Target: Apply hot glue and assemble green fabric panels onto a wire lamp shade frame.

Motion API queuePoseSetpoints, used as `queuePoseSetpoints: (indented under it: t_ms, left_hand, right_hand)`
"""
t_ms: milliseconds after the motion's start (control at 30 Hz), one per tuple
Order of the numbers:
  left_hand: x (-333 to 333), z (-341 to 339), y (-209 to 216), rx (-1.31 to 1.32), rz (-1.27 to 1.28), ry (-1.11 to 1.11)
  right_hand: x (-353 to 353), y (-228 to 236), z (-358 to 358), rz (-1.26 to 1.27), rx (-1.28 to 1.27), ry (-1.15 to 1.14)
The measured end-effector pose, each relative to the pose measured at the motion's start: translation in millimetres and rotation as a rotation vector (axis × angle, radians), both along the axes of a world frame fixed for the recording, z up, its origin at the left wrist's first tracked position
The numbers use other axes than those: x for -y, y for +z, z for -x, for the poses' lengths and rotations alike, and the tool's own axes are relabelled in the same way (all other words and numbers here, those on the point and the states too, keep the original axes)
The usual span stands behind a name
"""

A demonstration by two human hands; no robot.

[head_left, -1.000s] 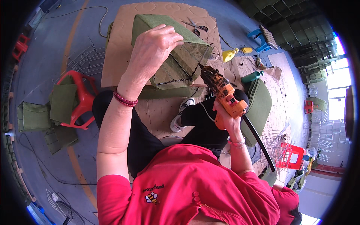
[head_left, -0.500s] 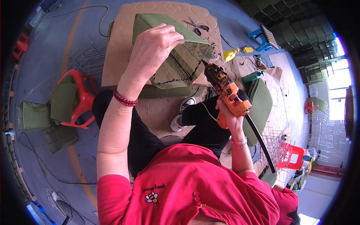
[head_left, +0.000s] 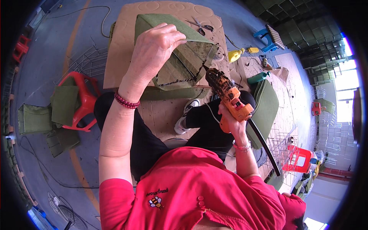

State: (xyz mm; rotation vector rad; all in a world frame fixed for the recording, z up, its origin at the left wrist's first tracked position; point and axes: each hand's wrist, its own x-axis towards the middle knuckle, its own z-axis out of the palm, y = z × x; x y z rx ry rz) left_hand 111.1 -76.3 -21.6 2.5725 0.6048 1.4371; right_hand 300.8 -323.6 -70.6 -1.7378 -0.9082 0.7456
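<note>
My left hand [head_left: 153, 48] pinches the upper rim of a green fabric box [head_left: 149, 23], which lies tilted with its open side toward me. Dark glue beads run along its lower inner edges, and wire rods show inside. In my right hand [head_left: 234, 119] is an orange glue gun [head_left: 232, 94], its front caked with dark residue. The nozzle points at the box's right-hand corner; whether it touches cannot be told. A long black glue stick [head_left: 264, 142] sticks out of the gun's back end. Under the box is a cardboard-topped work surface [head_left: 122, 46].
Scissors [head_left: 200, 27] lie beyond the box. To the right are a yellow bottle [head_left: 235, 56], a green bottle [head_left: 258, 78], stacked green panels [head_left: 267, 103] and a wire rack [head_left: 278, 147]. A red stool [head_left: 85, 109] with green fabric pieces stands left.
The glue gun has shifted slightly left and toward me along the box's corner. My left hand and the box have moved a little left, with the grip unchanged.
</note>
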Motion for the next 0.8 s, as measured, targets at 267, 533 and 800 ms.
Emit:
queuePoseSetpoints:
  t_ms: [267,533,800]
  left_hand:
    - [-0.2,1.2,-3.5,0.002,0.019,0.007]
    - [-2.6,1.2,0.6,0.002,0.018,0.005]
    - [-0.1,0.2,0.2,0.01,0.002,-0.012]
  right_hand:
    - [-0.1,-6.4,1.4,0.042,0.017,0.02]
    - [-0.6,-13.0,-11.3,-0.01,0.056,0.026]
    - [5.8,-13.5,-15.1,0.03,0.03,0.058]
